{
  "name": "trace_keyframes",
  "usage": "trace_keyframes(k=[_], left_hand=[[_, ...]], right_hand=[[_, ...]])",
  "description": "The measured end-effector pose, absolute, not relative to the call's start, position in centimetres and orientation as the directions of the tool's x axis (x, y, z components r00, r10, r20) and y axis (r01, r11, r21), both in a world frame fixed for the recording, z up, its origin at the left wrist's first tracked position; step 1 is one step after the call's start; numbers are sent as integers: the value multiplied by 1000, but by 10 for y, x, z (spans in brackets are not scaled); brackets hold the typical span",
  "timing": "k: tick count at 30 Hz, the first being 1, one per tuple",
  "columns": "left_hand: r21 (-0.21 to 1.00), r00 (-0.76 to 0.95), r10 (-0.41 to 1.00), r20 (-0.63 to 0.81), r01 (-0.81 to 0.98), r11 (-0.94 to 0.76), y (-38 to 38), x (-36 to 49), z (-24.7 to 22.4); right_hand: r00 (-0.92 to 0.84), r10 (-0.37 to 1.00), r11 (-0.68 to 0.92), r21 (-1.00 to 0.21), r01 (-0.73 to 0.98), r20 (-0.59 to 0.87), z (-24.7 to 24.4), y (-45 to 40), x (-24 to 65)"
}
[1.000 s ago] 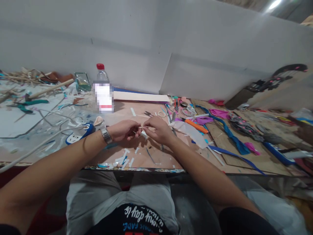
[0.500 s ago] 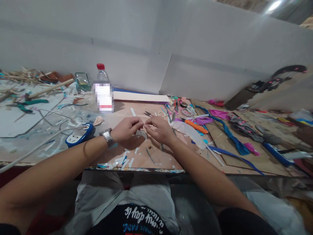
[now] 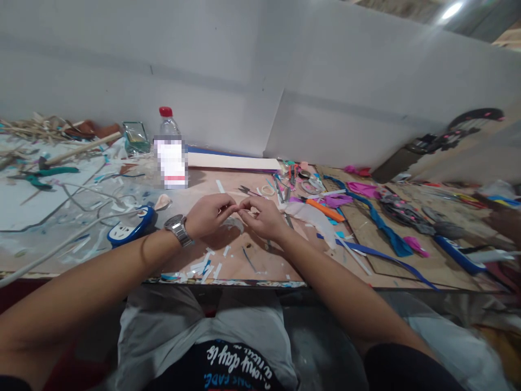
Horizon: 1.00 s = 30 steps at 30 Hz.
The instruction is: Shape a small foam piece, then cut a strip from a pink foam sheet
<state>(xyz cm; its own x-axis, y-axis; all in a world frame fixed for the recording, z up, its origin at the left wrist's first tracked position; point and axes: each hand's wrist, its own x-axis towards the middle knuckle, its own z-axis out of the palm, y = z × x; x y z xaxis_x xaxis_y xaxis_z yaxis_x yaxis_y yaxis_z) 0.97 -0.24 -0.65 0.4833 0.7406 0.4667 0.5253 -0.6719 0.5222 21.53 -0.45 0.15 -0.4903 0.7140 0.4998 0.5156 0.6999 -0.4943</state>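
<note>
Left hand (image 3: 207, 216) and right hand (image 3: 266, 218) together, fingertips meeting behind the worktop's (image 3: 268, 267) front edge.
Fine fingerwork, I judge, calling for steadiness next; whether they grip anything, I can't tell.

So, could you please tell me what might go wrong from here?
The left hand and right hand meet at the fingertips; anything pinched there is too small to make out and could slip from the grip, perhaps getting lost among the paper scraps. The left forearm lies close to the blue-and-white power strip and might snag its white cable.
</note>
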Motion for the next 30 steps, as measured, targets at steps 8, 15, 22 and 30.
trace_keyframes(k=[8,15,22,30], left_hand=[[716,483,800,356,409,-565,-2,11,-7],[996,532,843,-76,83,37,-1,15,-13],[907,555,766,-324,-49,419,-7,18,2],[946,577,775,-260,-11,325,-7,17,0]], right_hand=[[-509,668,742,-437,508,544,0,-3,216],[-561,604,793,-362,490,566,2,-2,217],[-587,596,798,-320,511,548,2,-1,218],[-613,606,789,-283,545,507,2,0,220]])
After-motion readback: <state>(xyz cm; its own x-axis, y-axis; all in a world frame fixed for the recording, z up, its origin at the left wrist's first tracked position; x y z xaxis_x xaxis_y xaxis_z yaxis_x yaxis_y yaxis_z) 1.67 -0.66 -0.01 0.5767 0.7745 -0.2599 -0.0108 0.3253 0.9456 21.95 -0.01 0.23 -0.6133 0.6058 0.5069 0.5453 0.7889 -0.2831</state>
